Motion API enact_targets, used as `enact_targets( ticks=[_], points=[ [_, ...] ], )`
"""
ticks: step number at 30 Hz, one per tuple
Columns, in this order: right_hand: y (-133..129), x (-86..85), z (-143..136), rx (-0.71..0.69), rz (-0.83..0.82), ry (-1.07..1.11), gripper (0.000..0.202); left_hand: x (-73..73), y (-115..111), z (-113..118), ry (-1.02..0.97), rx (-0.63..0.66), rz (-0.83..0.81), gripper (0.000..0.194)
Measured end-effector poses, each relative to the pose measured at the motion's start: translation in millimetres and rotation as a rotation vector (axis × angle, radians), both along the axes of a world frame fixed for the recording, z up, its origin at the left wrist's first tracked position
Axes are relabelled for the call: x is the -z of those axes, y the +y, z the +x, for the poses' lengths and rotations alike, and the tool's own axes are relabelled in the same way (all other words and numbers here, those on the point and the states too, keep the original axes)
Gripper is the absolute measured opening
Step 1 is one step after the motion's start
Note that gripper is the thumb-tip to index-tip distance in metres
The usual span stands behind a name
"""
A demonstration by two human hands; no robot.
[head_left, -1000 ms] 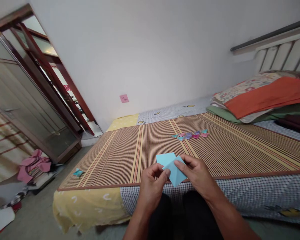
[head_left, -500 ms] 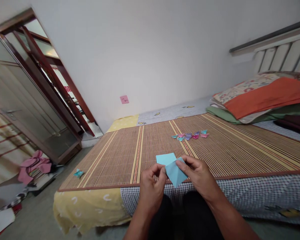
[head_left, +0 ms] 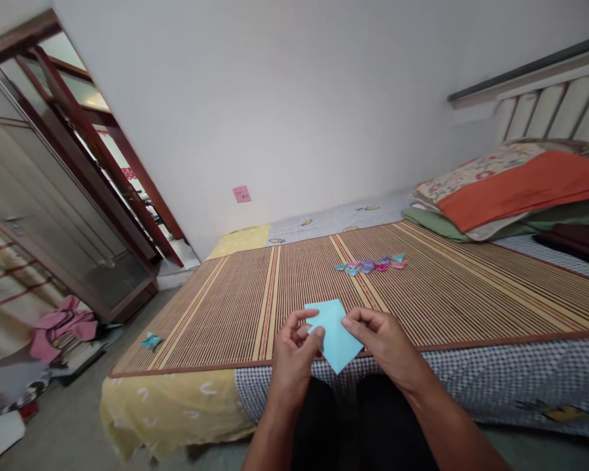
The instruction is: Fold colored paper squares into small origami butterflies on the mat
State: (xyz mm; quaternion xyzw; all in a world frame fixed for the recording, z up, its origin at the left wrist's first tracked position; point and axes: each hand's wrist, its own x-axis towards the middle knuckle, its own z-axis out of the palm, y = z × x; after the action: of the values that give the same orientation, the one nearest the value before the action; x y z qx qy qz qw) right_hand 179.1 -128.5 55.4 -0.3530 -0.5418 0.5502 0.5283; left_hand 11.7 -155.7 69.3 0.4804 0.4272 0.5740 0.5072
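A light blue folded paper [head_left: 339, 345] is held between both hands over the front edge of the bed mat, with a corner pointing down. My left hand [head_left: 298, 350] pinches its left side between thumb and fingers. On its right side, my right hand [head_left: 380, 333] grips it near the upper edge. Another light blue sheet [head_left: 326, 305] shows just behind the held paper, lying on the mat and partly covered by it. Farther back sits a row of several small folded papers [head_left: 368, 266] in blue, pink and purple.
The striped bamboo mat [head_left: 216, 307] covers the bed. One small blue folded paper [head_left: 150, 341] lies at its left front corner. Pillows and folded bedding [head_left: 520, 190] are stacked at the right back. Pink cloth [head_left: 63, 325] lies at the far left.
The held paper has tilted and looks wider and flatter towards the camera. My left fingers have opened a little and moved over its upper left edge.
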Motion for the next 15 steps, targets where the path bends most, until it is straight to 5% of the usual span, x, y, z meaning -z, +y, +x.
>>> enact_targets(
  ticks=[7,15],
  points=[
    [0.2,0.1,-3.8,-0.040,-0.129,0.085,0.046,-9.2,-6.6,-27.2,0.218,0.300,0.161,0.039],
    [2.8,8.4,-14.7,-0.057,-0.100,0.117,0.045,-11.3,-4.0,-33.0,0.384,0.382,0.091,0.043]
  ],
)
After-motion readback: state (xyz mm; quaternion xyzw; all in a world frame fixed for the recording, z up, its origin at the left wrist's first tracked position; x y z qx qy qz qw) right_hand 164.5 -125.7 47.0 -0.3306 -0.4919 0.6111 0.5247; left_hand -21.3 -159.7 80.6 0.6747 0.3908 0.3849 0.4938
